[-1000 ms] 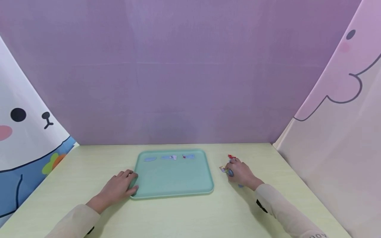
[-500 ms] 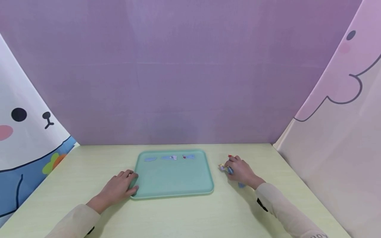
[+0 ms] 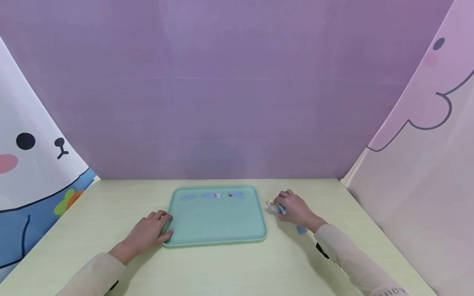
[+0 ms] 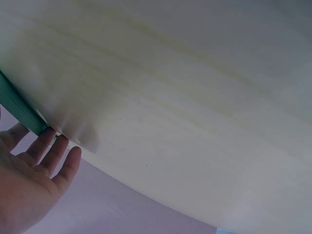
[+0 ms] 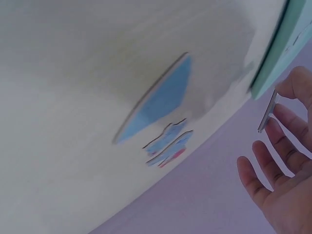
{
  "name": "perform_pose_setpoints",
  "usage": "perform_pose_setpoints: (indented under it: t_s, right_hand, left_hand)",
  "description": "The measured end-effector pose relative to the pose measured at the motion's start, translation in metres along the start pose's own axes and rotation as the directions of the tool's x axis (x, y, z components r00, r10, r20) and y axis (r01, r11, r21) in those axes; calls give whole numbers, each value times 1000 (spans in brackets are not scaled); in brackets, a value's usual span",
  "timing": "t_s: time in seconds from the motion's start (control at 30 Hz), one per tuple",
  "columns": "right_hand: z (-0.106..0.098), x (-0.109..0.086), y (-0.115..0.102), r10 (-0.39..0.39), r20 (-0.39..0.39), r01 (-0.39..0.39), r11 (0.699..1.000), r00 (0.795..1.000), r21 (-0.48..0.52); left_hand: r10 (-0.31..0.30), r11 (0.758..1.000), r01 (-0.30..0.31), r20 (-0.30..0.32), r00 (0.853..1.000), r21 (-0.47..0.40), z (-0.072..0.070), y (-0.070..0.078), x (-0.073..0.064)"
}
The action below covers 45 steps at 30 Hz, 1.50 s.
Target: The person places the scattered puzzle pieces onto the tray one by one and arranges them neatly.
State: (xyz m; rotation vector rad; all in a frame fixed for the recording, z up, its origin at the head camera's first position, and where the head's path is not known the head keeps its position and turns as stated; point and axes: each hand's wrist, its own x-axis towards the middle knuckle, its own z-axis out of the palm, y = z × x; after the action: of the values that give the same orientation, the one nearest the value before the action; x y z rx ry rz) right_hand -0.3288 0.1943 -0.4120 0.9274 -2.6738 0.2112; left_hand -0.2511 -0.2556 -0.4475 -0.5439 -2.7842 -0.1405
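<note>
My right hand (image 3: pixel 296 209) is to the right of the mint-green tray (image 3: pixel 218 224), its thumb and fingers pinching a thin, flat printed puzzle piece (image 5: pixel 267 111). In the right wrist view that piece is seen nearly edge-on; the head view shows its coloured end (image 3: pixel 269 204) pointing at the tray. My left hand (image 3: pixel 149 230) rests at the tray's left rim, fingers loosely extended and touching it. Three small bluish pieces, a plain one (image 3: pixel 188 197), a middle one (image 3: pixel 211 195) and a right one (image 3: pixel 235 194), lie in a row along the tray's far side.
A blue piece (image 3: pixel 301 229) lies on the pale wooden table (image 3: pixel 207 271) under the right wrist. Smaller blue and red pieces (image 5: pixel 168 141) lie beyond it in the right wrist view, hidden by my hand in the head view. A purple cloth (image 3: pixel 237 102) stands behind.
My right hand has moved left toward the tray with the piece, lifting slightly. The red bit once visible beyond its fingers is now hidden. The left hand and tray stay put.
</note>
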Motion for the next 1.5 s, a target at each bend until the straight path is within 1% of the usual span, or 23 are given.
perform_pose_setpoints:
  t_s: [0.2,0.33,0.5,0.73,1.03,1.3,1.5]
  right_hand:
    - [-1,10,-10,-68,-33,68,998,997,14]
    - [2,16,-19,-110,-32,111,994,993,25]
    - [10,24,-31,-155,-17,156,987,988,43]
    - [16,35,-50,-191,44,190,981,981,26]
    - [23,53,-76,-268,70,269,963,961,-5]
    - [26,74,-101,-322,106,324,946,941,-2]
    - [32,91,-118,-361,143,372,927,921,-50]
  left_hand:
    - [-3,1000,3,2,1000,-5,-1,0,0]
    - [-3,1000,3,3,1000,-6,-3,1,-1]
    - [-2,1000,3,10,1000,-7,-4,2,0]
    - [-1,1000,1,13,1000,5,-2,0,0]
    - [-6,1000,6,29,1000,-3,-2,0,0]
    - [-12,1000,12,28,1000,-5,-1,1,0]
    - [-11,1000,11,19,1000,0,-2,2,0]
